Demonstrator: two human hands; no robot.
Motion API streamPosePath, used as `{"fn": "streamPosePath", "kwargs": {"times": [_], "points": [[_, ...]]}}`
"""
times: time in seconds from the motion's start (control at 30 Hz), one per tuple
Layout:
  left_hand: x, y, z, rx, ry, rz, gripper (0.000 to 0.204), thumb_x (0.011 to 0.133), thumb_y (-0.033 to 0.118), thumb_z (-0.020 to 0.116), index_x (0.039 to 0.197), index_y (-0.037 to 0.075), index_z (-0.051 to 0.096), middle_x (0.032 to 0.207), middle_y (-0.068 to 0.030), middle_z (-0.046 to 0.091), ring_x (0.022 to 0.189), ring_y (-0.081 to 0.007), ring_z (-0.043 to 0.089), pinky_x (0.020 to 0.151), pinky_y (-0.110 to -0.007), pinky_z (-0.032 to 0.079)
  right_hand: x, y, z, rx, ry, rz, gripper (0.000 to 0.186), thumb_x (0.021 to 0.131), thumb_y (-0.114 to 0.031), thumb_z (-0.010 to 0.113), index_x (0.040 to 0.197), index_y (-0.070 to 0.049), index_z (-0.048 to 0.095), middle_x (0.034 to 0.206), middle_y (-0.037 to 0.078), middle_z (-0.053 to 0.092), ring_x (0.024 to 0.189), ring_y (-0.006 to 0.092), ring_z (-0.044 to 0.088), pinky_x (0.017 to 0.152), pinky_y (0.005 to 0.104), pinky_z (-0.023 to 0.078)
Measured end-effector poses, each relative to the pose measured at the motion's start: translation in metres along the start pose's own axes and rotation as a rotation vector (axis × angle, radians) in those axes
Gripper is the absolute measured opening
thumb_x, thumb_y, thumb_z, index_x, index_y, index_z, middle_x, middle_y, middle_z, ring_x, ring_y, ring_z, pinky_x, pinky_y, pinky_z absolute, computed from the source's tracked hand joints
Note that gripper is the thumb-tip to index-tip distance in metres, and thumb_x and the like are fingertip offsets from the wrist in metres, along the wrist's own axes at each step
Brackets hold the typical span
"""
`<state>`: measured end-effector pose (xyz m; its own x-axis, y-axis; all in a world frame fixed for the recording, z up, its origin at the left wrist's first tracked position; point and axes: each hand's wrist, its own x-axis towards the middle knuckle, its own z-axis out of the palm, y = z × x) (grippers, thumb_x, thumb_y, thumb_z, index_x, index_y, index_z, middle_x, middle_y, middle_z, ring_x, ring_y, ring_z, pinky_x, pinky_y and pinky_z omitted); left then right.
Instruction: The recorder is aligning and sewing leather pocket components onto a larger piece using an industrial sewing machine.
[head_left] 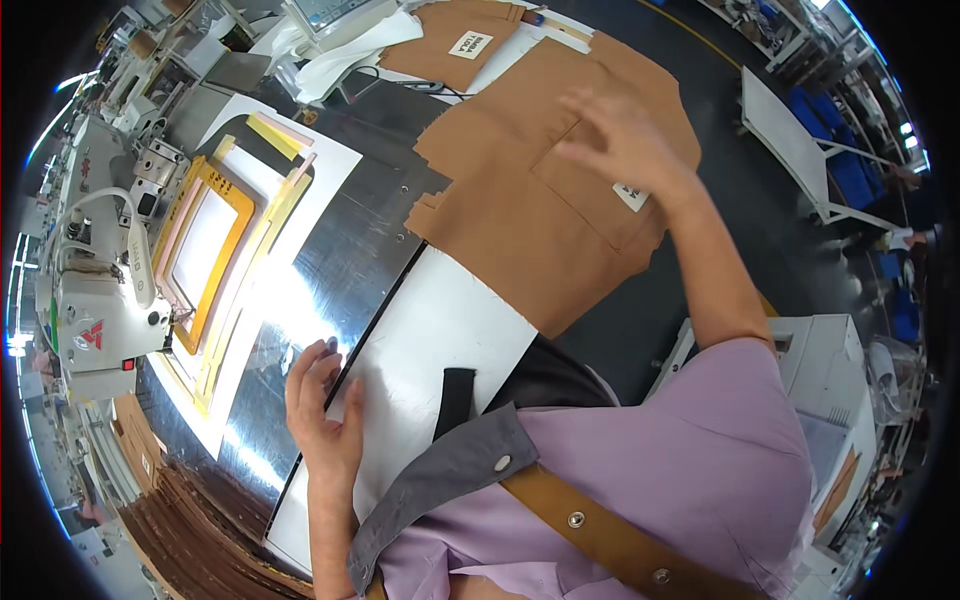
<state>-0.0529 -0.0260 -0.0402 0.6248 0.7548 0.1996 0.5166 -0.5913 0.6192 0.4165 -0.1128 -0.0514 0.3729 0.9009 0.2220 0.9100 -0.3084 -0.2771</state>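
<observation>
My left hand (323,410) rests at the dark-edged side of a white board (400,350), its fingers loosely bent and apart, holding nothing visible. My right hand (630,150), slightly blurred, is over a large brown fabric piece (530,250), fingers spread; whether they touch it is unclear. The fabric has stitched or marked pocket-like lines and a white label (630,198) beside my wrist, and overlaps the far end of the board. A short black strip (455,395) lies on the board.
At left stands a sewing machine (100,330), with a yellow template frame (232,240) on the metal table (340,200). More brown pieces (430,40) lie behind, a brown stack (190,525) at lower left. A white trolley (780,140) and machine housing (820,350) are at right.
</observation>
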Motion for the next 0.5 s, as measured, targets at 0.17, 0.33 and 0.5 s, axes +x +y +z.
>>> {"fn": "streamPosePath", "kwargs": {"times": [0.17,0.33,0.5], "points": [[-0.015,-0.002,-0.012,-0.033,0.136,-0.133,0.028,0.088,0.003,0.07,0.116,0.005,0.067,0.134,-0.0145,0.061,0.119,-0.0292,0.062,0.094,-0.039,0.052,0.01,-0.004,0.026,-0.104,-0.082,-0.097,0.079,0.093,-0.071,0.052,0.151,-0.018,0.049,0.161,0.008,0.04,0.152,0.0312,0.028,0.124,0.0607,0.013],[-0.03,-0.016,-0.023,-0.076,0.225,-0.216,0.025,0.09,0.007,0.069,0.115,0.005,0.067,0.132,-0.0141,0.063,0.12,-0.0279,0.061,0.097,-0.039,0.05,0.021,0.001,0.024,-0.083,-0.098,-0.097,0.077,0.093,-0.07,0.054,0.149,-0.017,0.052,0.16,0.008,0.042,0.152,0.0306,0.03,0.124,0.0622,0.013],[-0.042,-0.042,-0.043,-0.078,0.341,-0.195,0.024,0.094,0.015,0.071,0.115,0.004,0.067,0.129,-0.012,0.065,0.117,-0.0243,0.061,0.097,-0.04,0.048,0.056,-0.041,0.001,0.158,0.081,-0.118,0.049,0.093,-0.045,0.069,0.127,-0.011,0.069,0.135,0.011,0.064,0.125,0.0297,0.06,0.109,0.0453,0.045]]}}
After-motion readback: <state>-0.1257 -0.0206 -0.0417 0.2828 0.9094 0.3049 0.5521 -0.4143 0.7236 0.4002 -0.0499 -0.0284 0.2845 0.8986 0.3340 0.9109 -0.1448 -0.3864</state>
